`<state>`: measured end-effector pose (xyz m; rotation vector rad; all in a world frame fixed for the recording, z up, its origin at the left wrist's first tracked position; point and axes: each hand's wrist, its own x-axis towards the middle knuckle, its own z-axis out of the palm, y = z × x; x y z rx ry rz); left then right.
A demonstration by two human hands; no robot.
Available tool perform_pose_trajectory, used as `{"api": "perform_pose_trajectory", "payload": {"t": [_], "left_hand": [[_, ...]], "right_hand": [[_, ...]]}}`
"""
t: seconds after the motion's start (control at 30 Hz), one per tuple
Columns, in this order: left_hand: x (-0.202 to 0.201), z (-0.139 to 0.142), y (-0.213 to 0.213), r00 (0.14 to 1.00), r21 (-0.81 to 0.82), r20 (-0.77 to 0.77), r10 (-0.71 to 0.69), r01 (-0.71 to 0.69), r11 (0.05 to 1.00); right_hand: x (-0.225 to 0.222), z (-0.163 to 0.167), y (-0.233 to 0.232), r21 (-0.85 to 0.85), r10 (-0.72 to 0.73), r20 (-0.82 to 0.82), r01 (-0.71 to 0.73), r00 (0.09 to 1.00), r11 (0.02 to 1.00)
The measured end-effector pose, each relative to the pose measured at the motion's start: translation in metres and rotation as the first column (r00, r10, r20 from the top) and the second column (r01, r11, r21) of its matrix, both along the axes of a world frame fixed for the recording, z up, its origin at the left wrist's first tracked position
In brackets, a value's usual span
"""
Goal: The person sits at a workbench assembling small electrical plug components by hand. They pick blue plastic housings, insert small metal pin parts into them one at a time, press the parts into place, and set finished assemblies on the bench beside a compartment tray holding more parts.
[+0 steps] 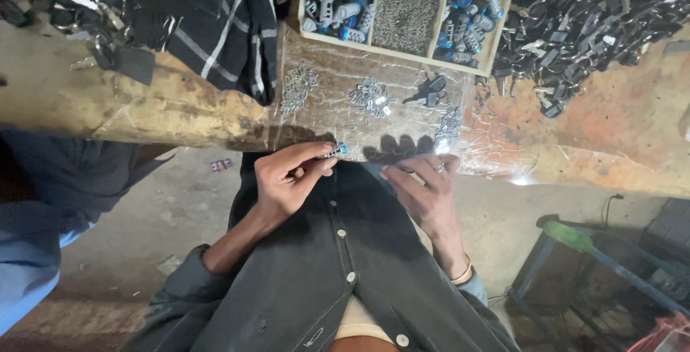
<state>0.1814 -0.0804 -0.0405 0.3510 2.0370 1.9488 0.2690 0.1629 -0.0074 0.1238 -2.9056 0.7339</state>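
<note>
While left hand (291, 179) pinches lock cylinder (335, 151), right hand (424, 190) open nearby

You have one view only, from the camera on your head, looking steeply down your own chest and dark shirt (338, 266) toward the floor. It faces forward across the edge of the bench (144, 108), which fills the upper part of the frame, with the wooden tray (503, 7) at the top edge as the farthest thing seen. The view is close: your left hand (291, 176) and right hand (420, 187) sit near the middle, just below the bench edge. The wide lens bends the bench edge.
</note>
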Motion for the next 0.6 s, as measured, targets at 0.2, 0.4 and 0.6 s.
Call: {"api": "perform_pose_trajectory", "payload": {"t": [0.2, 0.4, 0.6], "left_hand": [[0.001, -0.003, -0.001, 0.999, -0.012, -0.036, 0.006, -0.006, 1.0], [0.005, -0.011, -0.003, 0.999, -0.01, -0.032, 0.016, -0.017, 1.0], [0.009, -0.019, -0.006, 0.999, 0.044, -0.043, -0.002, 0.004, 0.999]], "right_hand": [[-0.017, 0.004, -0.033, -0.488, -0.126, 0.048, 0.133, 0.991, 0.863], [-0.037, 0.008, -0.061, -0.465, -0.157, 0.022, 0.149, 0.987, 0.873], [-0.039, 0.008, -0.068, -0.453, -0.22, 0.084, 0.234, 0.972, 0.86]]}}
